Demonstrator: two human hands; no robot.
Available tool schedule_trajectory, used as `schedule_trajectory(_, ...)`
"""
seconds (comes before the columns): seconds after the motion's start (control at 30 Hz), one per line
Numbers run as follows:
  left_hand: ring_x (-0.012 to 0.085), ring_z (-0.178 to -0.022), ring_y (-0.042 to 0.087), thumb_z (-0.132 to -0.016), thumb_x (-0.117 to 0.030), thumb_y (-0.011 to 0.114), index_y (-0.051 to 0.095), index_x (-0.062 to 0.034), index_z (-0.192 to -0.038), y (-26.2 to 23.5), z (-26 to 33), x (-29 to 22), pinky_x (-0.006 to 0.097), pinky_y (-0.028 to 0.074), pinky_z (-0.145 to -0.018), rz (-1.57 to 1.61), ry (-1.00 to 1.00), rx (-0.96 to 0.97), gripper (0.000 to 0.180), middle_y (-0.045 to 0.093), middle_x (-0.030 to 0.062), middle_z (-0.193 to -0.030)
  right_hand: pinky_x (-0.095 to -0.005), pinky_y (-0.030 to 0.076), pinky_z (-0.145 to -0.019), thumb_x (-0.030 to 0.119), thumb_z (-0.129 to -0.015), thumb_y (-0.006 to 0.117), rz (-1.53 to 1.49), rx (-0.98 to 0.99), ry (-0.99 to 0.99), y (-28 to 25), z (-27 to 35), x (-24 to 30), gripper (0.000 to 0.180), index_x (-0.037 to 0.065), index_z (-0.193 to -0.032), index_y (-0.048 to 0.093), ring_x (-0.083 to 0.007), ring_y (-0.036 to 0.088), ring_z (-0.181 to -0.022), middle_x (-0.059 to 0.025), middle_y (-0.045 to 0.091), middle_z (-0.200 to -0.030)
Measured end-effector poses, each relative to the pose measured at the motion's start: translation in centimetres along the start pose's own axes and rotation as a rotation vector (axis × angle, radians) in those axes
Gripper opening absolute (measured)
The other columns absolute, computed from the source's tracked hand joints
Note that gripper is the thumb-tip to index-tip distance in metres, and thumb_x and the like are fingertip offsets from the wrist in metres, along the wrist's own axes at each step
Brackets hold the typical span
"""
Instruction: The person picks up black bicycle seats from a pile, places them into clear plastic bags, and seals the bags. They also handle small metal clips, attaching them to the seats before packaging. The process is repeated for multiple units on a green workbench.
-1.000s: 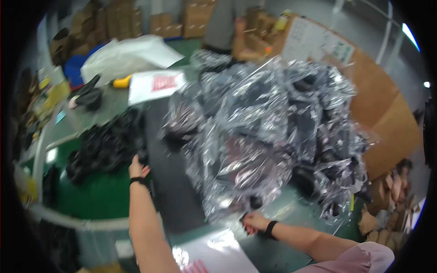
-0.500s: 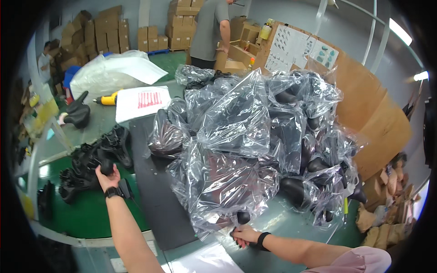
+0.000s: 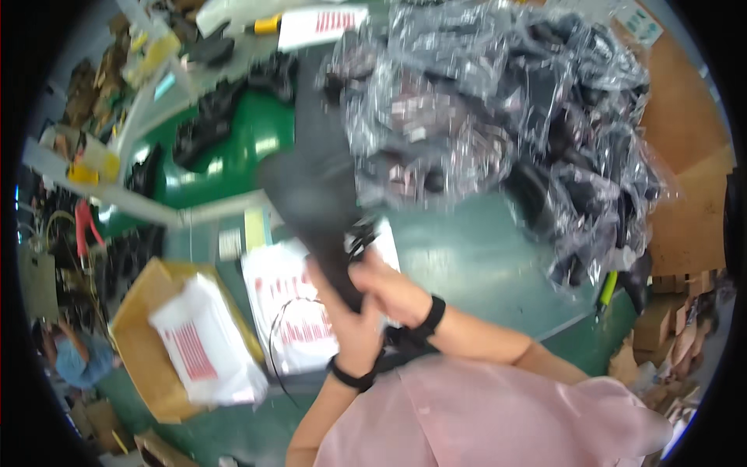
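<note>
Both hands grip the black part (image 3: 315,194): right hand (image 3: 393,289) closed above left hand (image 3: 346,327); its long axis runs up-left, away from them

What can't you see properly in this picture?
- Head view: the dark object held by both hands is motion-blurred; its kind is unclear.
- The left hand is partly covered by the right hand, so its grip is hidden.
- Items in the clear bags are masked by plastic glare.
- Print on the white sheet is too blurred.
</note>
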State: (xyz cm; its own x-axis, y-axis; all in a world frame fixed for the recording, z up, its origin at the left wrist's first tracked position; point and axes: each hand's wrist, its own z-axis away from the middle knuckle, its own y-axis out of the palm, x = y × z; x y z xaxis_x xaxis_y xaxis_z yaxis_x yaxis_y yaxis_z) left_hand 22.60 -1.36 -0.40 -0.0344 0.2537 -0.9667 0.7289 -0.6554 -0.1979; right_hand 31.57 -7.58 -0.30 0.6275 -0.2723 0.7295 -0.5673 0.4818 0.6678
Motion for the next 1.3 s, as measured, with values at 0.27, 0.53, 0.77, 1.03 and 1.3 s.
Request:
schedule_trajectory(0.27,0.0413,-0.14,0.017,-0.079,-0.031,0.066,0.031,-0.0001,-0.142,0.2,6.4,-7.1,0.063,0.007,-0.108,-0.497,0.43,0.671,0.079,0.025,0.0175,-0.151,-0.0378,0.052,-0.088,0.052,-0.094,0.045,-0.412,-0.124,0.164,-6.0,8.3,1.3,0.059,0.002,-0.126,0.048,-0.0241,0.06,-0.104,-0.0121,0.059,-0.117)
schedule_trajectory(0.53,0.0455,-0.121,0.042,-0.05,-0.048,0.083,0.033,-0.0219,-0.144,-0.2,-3.0,-7.7,0.056,0.036,-0.098,-0.72,0.613,0.405,0.109,0.036,0.0171,-0.143,-0.0291,0.054,-0.067,0.055,-0.08,0.066,-0.126,0.18,0.298,-6.3,15.4,0.4,0.067,0.0,-0.115,0.052,-0.0197,0.066,-0.077,-0.0119,0.063,-0.094)
schedule_trajectory(0.77,0.0329,-0.087,0.062,-0.076,-0.033,0.073,0.06,-0.0014,-0.111,-2.6,-3.8,6.3,0.04,0.048,-0.08,-0.575,0.065,0.301,0.049,0.064,0.0154,-0.09,-0.0378,0.049,-0.085,0.026,-0.068,0.079,0.939,-0.21,0.146,-11.9,20.2,2.7,0.087,-0.005,-0.135,0.034,-0.0303,0.061,-0.097,-0.0202,0.059,-0.11)
schedule_trajectory(1.03,0.0358,-0.1,0.052,-0.072,-0.032,0.075,0.041,-0.0029,-0.118,8.0,6.2,11.5,0.049,0.053,-0.071,-1.108,-0.096,0.475,0.064,0.045,0.016,-0.112,-0.0443,0.049,-0.081,0.014,-0.06,0.082,1.771,-0.593,0.104,-18.4,21.5,-1.4,0.12,0.013,-0.149,0.002,-0.0433,0.058,-0.092,-0.0238,0.054,-0.11)
schedule_trajectory(1.3,0.0391,-0.101,0.052,-0.082,-0.013,0.059,0.045,-0.0004,-0.106,5.2,3.0,14.3,0.046,0.052,-0.073,-0.862,-0.236,0.525,0.03,0.051,0.0208,-0.105,-0.0371,0.042,-0.097,0.026,-0.062,0.085,1.094,-0.573,0.314,-19.0,20.5,-4.9,0.111,0.001,-0.144,0.016,-0.0339,0.053,-0.115,-0.0221,0.049,-0.13)
